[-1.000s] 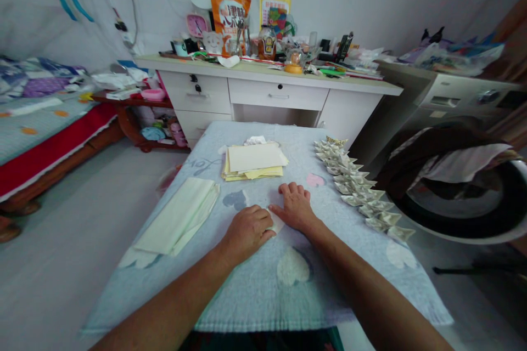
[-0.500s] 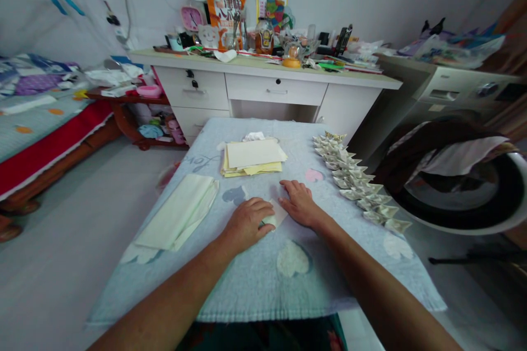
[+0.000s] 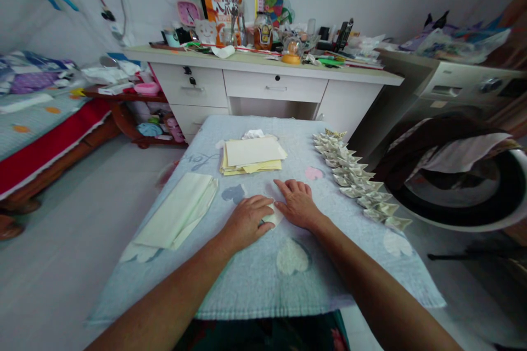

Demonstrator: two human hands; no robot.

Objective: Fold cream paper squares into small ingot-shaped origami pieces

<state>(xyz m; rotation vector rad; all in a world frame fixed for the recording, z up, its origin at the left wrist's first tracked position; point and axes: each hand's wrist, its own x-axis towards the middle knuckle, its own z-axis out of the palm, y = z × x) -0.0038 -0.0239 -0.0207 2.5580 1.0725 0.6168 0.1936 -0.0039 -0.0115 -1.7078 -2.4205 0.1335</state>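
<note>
Pressing down on a small pale folded piece of paper (image 3: 272, 215), both hands meet near the middle of the light blue towel-like cloth (image 3: 255, 279) that covers the low table. The left hand (image 3: 246, 221) lies loosely curled over the near left part of the paper, its fingertips on top of it; whether any finger pinches an edge cannot be told. The right hand (image 3: 297, 203) lies flat with its fingers laid close together, pointing far and left, its thumb side touching the paper's right edge. Only a small corner of the paper shows between the two hands.

Just beyond the hands, toward the far side, sits a stack of pale yellow paper sheets (image 3: 252, 156). To the left lies a long bundle of pale green folded paper (image 3: 177, 211). Along the right edge of the cloth runs a row of small folded paper boats in patterned grey-white paper (image 3: 354, 181), from far to near.

Judging from how the hands sit, a crease is being flattened. To do it well, one hand should pin the paper so it cannot slide on the soft cloth, while the other runs firmly along the fold line from one end to the other, with the edges kept lined up.
</note>
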